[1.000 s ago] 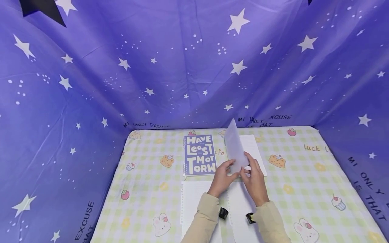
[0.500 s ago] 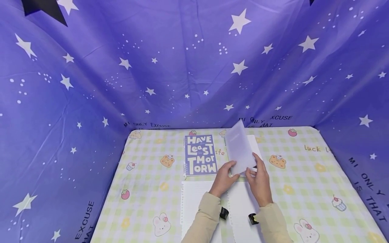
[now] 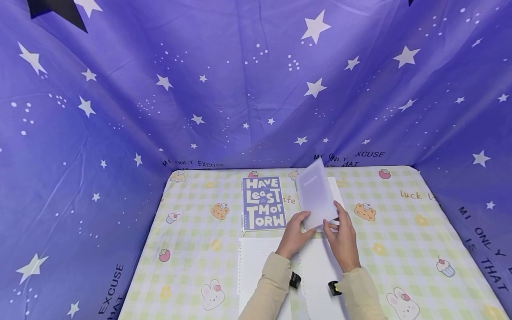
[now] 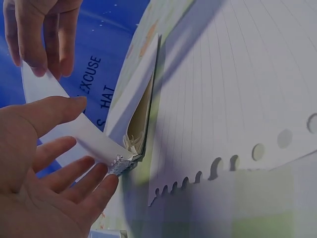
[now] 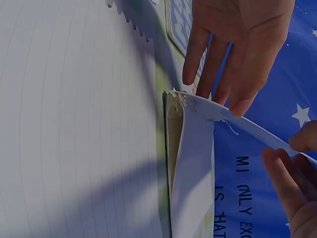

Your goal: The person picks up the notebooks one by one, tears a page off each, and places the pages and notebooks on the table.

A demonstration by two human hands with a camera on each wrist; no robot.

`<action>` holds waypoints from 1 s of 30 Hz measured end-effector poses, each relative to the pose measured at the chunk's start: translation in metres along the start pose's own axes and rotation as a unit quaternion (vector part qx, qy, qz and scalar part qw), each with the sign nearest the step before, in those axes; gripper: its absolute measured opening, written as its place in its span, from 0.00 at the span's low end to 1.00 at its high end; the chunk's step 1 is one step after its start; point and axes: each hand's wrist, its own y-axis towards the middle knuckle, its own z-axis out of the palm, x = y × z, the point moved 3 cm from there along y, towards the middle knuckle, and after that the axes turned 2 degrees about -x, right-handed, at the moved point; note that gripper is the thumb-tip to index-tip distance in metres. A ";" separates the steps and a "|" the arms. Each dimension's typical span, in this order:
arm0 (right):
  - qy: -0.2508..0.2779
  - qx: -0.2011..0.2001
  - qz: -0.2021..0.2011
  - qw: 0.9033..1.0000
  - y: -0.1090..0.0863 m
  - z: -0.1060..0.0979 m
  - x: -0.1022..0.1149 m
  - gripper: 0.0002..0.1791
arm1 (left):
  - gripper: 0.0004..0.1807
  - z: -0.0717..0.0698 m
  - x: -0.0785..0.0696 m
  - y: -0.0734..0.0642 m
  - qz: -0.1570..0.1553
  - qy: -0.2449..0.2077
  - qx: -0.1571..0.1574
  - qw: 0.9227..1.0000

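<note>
A pale translucent notebook cover (image 3: pixel 316 193) stands raised and tilted over the white notebook page (image 3: pixel 338 192) at the back right. My right hand (image 3: pixel 343 240) pinches the cover's lower right edge between thumb and fingers. At its lower left my left hand (image 3: pixel 294 235) rests against the cover. In the left wrist view my left hand (image 4: pixel 54 163) has its fingers relaxed and spread beside the bound edge (image 4: pixel 126 163), which looks torn. The cover (image 5: pixel 257 131) appears nearly edge-on in the right wrist view. Between the cover and pages, the inside is partly hidden.
A purple notebook (image 3: pixel 264 204) with large white lettering lies left of the hands. Two loose lined sheets, the left sheet (image 3: pixel 260 266) and right sheet (image 3: pixel 320 271), lie under the forearms. A checked tablecloth (image 3: pixel 192 266) covers the table; a blue star curtain (image 3: pixel 256 98) surrounds it.
The cover has swung and turned to the right, showing its face more fully. My right hand has shifted right with it; my left hand has barely moved.
</note>
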 end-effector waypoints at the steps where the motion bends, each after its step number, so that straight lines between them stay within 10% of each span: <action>1: -0.002 0.000 0.001 1.000 0.000 0.000 0.000 0.39 | 0.29 0.000 0.000 0.000 0.000 0.001 -0.001 1.000; 30: -0.073 -0.063 0.068 0.993 -0.003 -0.010 -0.026 0.37 | 0.27 0.003 -0.001 -0.001 0.004 0.061 0.035 0.998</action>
